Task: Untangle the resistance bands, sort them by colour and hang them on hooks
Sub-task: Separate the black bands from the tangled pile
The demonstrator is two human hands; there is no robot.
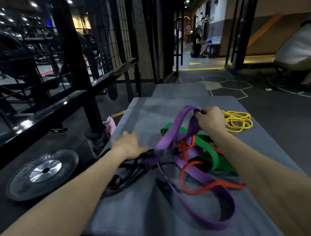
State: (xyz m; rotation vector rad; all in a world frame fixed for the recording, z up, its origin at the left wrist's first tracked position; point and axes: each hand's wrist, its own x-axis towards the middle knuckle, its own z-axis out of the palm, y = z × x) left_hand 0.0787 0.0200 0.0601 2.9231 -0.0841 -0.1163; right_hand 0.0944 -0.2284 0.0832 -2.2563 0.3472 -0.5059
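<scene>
1. The tangle of bands lies on a grey mat (177, 206) on the floor, right in front of the person. The purple band (203, 181) is the widest and longest, a flat strap looping up from the heap and trailing out in a big loop toward the near edge of the mat.
2. A green band (213, 157) lies under and through the purple one, and a thinner orange band (200, 189) threads between them. Black bands (126, 174) sit on the left side of the heap.
3. A thin yellow band (238, 120) lies coiled by itself on the mat, just beyond the heap on the right.
4. The right hand (210, 120) is curled round the raised fold of the purple band, holding it above the pile.
5. The left hand (129, 145) lies flat with fingers spread, at the left edge of the heap by the black bands.
6. A black weight plate (43, 174) lies flat on the floor left of the mat; it has raised lettering, too blurred to read.
7. Something pink (111, 124) sits at the mat's far left edge, beside a black rack (75, 68).
</scene>
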